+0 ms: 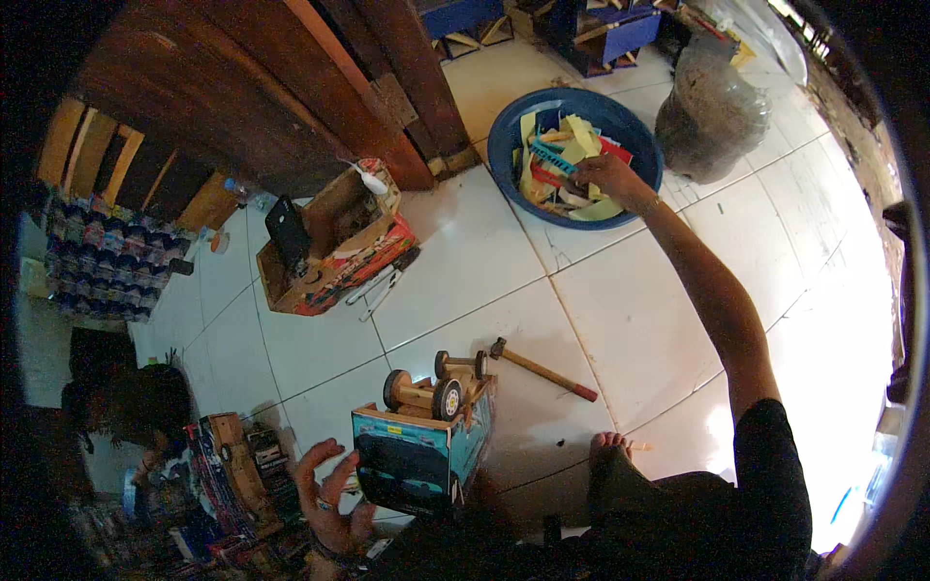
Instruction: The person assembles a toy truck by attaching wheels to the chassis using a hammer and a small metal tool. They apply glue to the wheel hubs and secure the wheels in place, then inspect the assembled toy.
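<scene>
Big floor of shiny white square tiles (465,290) under everything. Along the far left edge of the floor, tall dark brown wooden panels (252,77). By the left edge, a stack of small blue boxy things (116,261), too blurry to tell more. Near the far edge of the floor, a round dark blue plastic basin (499,169), heaped with flat thin scraps (583,138) in yellow, teal, red and pale green. Just beside the right edge of the basin, a lumpy see-through plastic bag (712,121) with something grey-brown inside. In front of the brown panels, an open wooden box (373,254) with red and orange pictures on the side.

Close to the near edge of the floor, a boxy teal and black wooden toy truck (399,470), turned with four round black wheels (447,398) up. Right hand (608,180) reaching over the right edge of the basin, fingers down on the scraps; hard to tell if pinching one. Left hand (334,499) by the left edge of the truck, fingers bent and spread wide; cannot tell if touching it. Beside the truck, on the bare tiles, a hammer (542,373) with a dark head and a brown wooden handle, red at the end. Inside the left edge of the box, a flat black thing (286,230), leaning. At its far corner, a small white bottle (368,179).
</scene>
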Action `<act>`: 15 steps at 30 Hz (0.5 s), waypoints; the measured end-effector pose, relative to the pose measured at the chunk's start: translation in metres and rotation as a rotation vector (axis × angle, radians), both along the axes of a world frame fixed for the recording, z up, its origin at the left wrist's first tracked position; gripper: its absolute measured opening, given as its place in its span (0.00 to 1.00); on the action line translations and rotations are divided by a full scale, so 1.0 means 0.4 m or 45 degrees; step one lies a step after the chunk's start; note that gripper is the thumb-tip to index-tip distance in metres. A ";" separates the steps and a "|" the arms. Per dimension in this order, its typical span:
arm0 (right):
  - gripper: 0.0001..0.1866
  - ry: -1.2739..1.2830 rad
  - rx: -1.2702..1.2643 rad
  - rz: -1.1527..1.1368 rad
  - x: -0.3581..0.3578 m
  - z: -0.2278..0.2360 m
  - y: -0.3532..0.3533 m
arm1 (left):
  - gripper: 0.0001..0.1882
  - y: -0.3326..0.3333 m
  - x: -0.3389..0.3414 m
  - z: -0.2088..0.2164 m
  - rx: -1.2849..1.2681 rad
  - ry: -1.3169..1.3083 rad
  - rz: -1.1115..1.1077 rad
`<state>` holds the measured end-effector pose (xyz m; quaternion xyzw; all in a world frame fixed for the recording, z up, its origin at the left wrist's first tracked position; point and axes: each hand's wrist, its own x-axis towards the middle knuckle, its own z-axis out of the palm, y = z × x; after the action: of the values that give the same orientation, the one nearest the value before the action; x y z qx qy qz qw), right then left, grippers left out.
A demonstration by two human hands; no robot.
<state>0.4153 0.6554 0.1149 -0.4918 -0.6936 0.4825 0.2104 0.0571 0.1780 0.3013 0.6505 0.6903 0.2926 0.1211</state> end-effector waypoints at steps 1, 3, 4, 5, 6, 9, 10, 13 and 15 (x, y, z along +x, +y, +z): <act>0.19 0.148 -0.062 0.005 -0.005 0.049 -0.055 | 0.22 0.024 0.005 0.009 0.020 0.018 -0.036; 0.20 0.301 -0.284 -0.092 -0.042 0.161 -0.172 | 0.17 0.081 0.011 0.038 0.079 0.067 -0.114; 0.20 0.368 -0.319 -0.093 -0.076 0.218 -0.243 | 0.13 0.113 0.027 0.046 0.069 0.046 -0.089; 0.20 0.484 -0.341 -0.020 -0.116 0.270 -0.322 | 0.12 0.150 0.039 0.053 0.106 0.070 -0.167; 0.19 0.495 -0.389 0.031 -0.157 0.321 -0.395 | 0.13 0.175 0.056 0.066 0.047 -0.043 -0.149; 0.16 0.655 -0.401 0.272 -0.272 0.433 -0.612 | 0.34 0.235 0.111 0.085 0.004 -0.582 -0.270; 0.15 0.545 -0.228 0.279 -0.307 0.454 -0.672 | 0.38 0.241 0.124 0.088 -0.005 -0.747 -0.284; 0.13 0.501 0.262 0.383 -0.363 0.502 -0.780 | 0.25 0.236 0.116 0.101 0.183 -0.329 -0.192; 0.12 0.391 0.516 0.480 -0.370 0.531 -0.812 | 0.20 0.222 0.080 0.106 0.200 -0.263 -0.272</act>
<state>0.2673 0.3305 0.3273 -0.2242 -0.8145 0.4337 0.3132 0.0891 0.2669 0.3438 0.6942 0.5759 0.3966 0.1708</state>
